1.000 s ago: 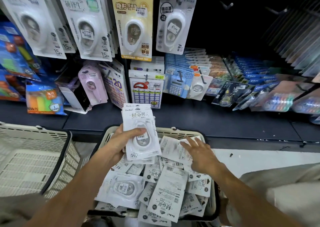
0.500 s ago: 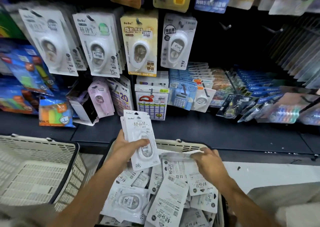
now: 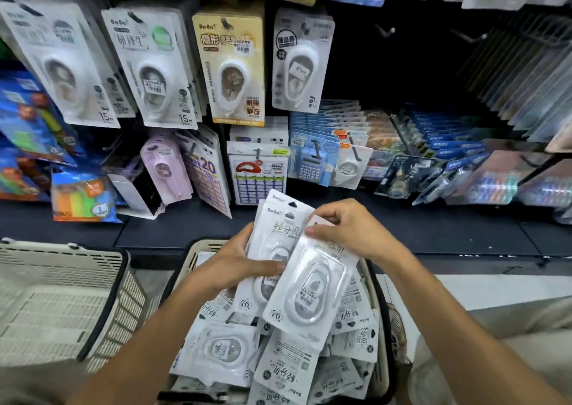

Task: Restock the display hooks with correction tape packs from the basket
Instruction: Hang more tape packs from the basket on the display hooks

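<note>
My left hand (image 3: 238, 265) grips a small stack of white correction tape packs (image 3: 280, 228) upright over the basket (image 3: 382, 321). My right hand (image 3: 349, 228) pinches the top edge of one more white pack (image 3: 309, 293), which lies tilted against the front of that stack. The beige basket below holds several loose packs (image 3: 288, 370), some face up, some face down. Two bare display hooks (image 3: 385, 30) (image 3: 473, 36) stick out of the dark panel at upper right.
Hanging correction tape cards (image 3: 230, 67) fill the hooks at upper left and centre. A dark shelf (image 3: 433, 228) runs across behind the basket. A second beige basket (image 3: 62, 302) stands at the left. More stationery packs (image 3: 448, 169) hang at the right.
My right hand lifted one pack out of the basket and brought it up against the stack in my left hand. The view tilted upward, showing more of the display.
</note>
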A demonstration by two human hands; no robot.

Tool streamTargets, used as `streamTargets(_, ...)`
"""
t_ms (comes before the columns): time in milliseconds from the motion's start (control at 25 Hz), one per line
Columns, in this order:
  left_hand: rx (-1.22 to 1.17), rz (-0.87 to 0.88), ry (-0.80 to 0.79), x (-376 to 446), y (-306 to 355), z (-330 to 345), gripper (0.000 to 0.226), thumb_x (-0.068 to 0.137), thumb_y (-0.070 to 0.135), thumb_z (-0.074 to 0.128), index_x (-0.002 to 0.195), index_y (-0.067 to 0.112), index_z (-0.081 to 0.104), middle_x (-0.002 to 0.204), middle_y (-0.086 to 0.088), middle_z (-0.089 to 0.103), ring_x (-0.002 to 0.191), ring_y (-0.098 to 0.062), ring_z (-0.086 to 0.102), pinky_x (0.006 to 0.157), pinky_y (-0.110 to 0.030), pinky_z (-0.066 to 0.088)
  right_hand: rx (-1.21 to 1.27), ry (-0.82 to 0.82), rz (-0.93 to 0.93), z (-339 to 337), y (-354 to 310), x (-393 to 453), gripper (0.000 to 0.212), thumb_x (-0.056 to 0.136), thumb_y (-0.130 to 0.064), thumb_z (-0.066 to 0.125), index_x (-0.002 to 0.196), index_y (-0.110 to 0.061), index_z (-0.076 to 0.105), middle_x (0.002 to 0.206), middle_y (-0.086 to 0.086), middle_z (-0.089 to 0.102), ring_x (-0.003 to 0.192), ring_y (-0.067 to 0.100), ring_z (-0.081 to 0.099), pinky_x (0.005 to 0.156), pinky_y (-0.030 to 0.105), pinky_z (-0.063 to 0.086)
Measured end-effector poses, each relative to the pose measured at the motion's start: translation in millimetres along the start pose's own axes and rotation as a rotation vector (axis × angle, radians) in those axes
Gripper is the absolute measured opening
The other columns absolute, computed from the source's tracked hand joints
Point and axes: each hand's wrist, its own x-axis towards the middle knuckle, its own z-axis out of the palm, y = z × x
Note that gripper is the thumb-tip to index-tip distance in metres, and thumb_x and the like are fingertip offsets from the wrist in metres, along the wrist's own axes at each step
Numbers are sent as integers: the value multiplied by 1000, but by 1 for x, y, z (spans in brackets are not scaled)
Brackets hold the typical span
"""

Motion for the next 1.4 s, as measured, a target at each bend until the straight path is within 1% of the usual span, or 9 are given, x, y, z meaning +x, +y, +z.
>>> streamTargets(280, -232, -33, -29, 0, 9, 12, 63, 53, 22, 95, 108, 40, 70, 108, 0, 79, 93, -24, 78, 69, -35, 62, -207, 360, -53, 6, -29, -1, 17, 80, -37, 84, 94, -31, 76, 85, -18, 74, 81, 7, 70, 79, 41, 58)
streamTargets(400, -269, 57, 103, 7, 32, 21, 84, 44, 30, 97, 122, 34, 65, 110, -1, 79, 99, -27, 76, 86, -48, 60, -136, 635, -51, -5, -52, -2, 48, 84, -52, 75, 125, -42, 54, 118, -21, 55, 113, 8, 54, 90, 32, 47)
streamTargets(480, -305, 153, 222, 8, 58, 24, 95, 41, 38, 98, 128, 35, 60, 112, 2, 78, 102, -26, 75, 94, -51, 57, 255, 417, 92, -27, -70, -9, 61, 76, -66, 75, 128, -47, 50, 135, -17, 50, 130, 11, 48, 87, 26, 44)
streamTargets(560, -366, 264, 265, 8, 90, 26, 86, 41, 40, 97, 120, 40, 63, 109, 4, 79, 99, -23, 77, 89, -47, 59, 369, 180, 73, -45, -80, -17, 67, 63, -62, 84, 123, -49, 56, 138, -11, 57, 125, 14, 60, 87, 27, 48)
streamTargets(760, -384, 411, 186, 12, 170, 28, 82, 45, 35, 96, 121, 28, 64, 105, 0, 80, 91, -23, 78, 66, -34, 62, 492, 453, -282, -92, -105, -18, 60, 65, -27, 94, 115, -31, 62, 113, -1, 75, 95, 18, 74, 71, 23, 58)
streamTargets(1000, -240, 498, 275, 16, 204, -8, 88, 45, 34, 93, 126, 26, 61, 106, -2, 80, 90, -27, 78, 70, -40, 63, 432, 467, -98, -143, -116, 14, 60, 79, -5, 82, 131, -28, 61, 119, -2, 74, 102, 22, 74, 87, 42, 59)
streamTargets(1200, -386, 508, 241, 17, 181, -6, 79, 50, 23, 92, 124, 19, 64, 109, -9, 79, 88, -30, 78, 62, -35, 62, 347, 605, -28, -135, -106, 9, 53, 85, -15, 79, 128, -38, 58, 123, -12, 70, 96, 0, 72, 76, 24, 57)
streamTargets(1320, -371, 502, 243, 19, 178, 7, 80, 48, 33, 92, 122, 26, 64, 108, -2, 79, 92, -28, 78, 66, -35, 63, -305, 748, -59, -119, -116, 12, 51, 90, -40, 70, 137, -34, 51, 142, -11, 47, 123, 7, 51, 99, 32, 46)
streamTargets(1400, -399, 501, 239, 23, 179, 13, 71, 56, 30, 93, 121, 31, 65, 108, 0, 79, 94, -27, 78, 67, -33, 63, -110, 527, -153, -94, -126, 9, 51, 77, -64, 69, 121, -39, 61, 124, -19, 62, 112, 5, 59, 88, 24, 48)
